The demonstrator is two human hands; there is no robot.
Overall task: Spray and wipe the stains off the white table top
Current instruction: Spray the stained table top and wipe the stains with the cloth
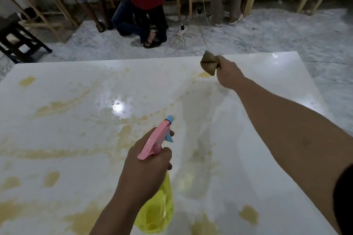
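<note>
left hand (147, 166) grips yellow spray bottle (156, 210), finger on blue trigger (169, 137) | right hand (228, 73) holds bunched brown cloth (209, 63) above far edge | white table top (267, 74) smeared with yellow-brown stains (57, 106)

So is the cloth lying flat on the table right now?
No, the right hand holds the brown cloth bunched up, raised near the white table's far edge.

text: none legible | labels: none | brands: none | numbers: none | signs: none

Nothing stood on the table (286, 82), and the left hand (147, 170) with the bottle (158, 213) hung over its near middle.
</note>
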